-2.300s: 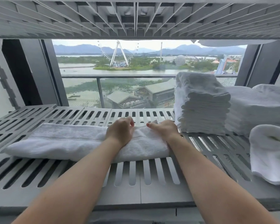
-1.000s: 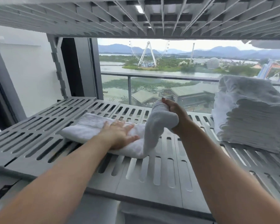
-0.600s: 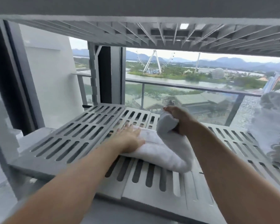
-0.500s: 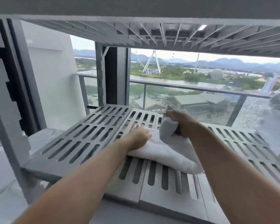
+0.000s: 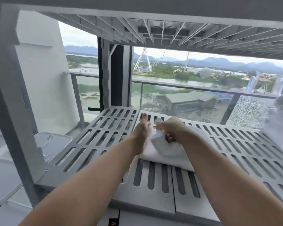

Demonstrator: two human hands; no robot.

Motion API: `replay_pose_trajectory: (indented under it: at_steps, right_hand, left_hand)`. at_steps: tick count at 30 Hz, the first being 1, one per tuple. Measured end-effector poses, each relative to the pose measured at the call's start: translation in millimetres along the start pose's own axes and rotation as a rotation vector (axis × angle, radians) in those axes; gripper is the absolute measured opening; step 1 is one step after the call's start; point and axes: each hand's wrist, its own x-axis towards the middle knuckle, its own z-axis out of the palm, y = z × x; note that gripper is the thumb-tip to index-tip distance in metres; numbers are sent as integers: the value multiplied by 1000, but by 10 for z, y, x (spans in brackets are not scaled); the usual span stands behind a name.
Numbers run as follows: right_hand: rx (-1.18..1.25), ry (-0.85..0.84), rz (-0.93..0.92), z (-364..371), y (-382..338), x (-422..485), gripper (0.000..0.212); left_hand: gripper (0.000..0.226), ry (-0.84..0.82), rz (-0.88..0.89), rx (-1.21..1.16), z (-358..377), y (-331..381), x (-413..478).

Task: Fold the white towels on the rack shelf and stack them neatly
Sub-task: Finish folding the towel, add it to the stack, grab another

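Here the right hand (image 5: 169, 130) is curled tight round a bunched end of the white towel (image 5: 168, 154) and holds that end a little above the rest of the cloth. The rest lies just below the grip and on the person's side of it, flat on the slatted rack shelf (image 5: 104, 137). Just left of the grip, the left hand (image 5: 141, 129) lies with fingers straight and together, holding nothing. It sits along the towel's left side, with its fingertips reaching past the cloth onto the slats. The step in hand looks like carrying the gripped end over to close a fold. To do it well, the flat hand should pin the lower layer at the crease while the gripped end comes across low and untwisted. The bunch should then open so that its corners meet those beneath, and the cloth be smoothed outward from the crease before release. Laid down bunched as it is, the end would likely leave a lump and an uneven packet for stacking. Well to the right of the grip, at the edge of view, stands a blurred stack of folded towels (image 5: 280, 128), probably where this one belongs. Far down to the left of the grip, below shelf level, sits a clear plastic tub (image 5: 53, 143), possibly only a lid; I cannot tell what it holds.
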Motion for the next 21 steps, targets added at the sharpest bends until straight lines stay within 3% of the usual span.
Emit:
replay_pose_trajectory:
  at_steps: [3, 6, 8, 12, 14, 17, 21]
  right_hand:
    - [-20, -53, -80, -3, 33, -20, 43]
    - [-325, 131, -356, 39, 162, -46, 35]
    - [-536, 241, -490, 150, 277, -92, 33]
    - [-706, 387, -522, 426, 382, -128, 50]
    - [-637, 337, -466, 444, 361, -109, 58]
    - [-541, 196, -453, 338, 354, -102, 50]
    - [-731, 149, -468, 408, 427, -191, 47]
  left_hand:
    - [80, 11, -19, -66, -8, 49, 34]
    - [64, 156, 23, -42, 2, 74, 75]
    - [63, 139, 27, -94, 27, 93, 55]
    - [69, 52, 14, -208, 95, 122, -30]
    - [74, 35, 17, -181, 87, 122, -23]
    - [81, 4, -10, -196, 12, 178, 6]
    - [78, 77, 130, 26, 1, 324, 190]
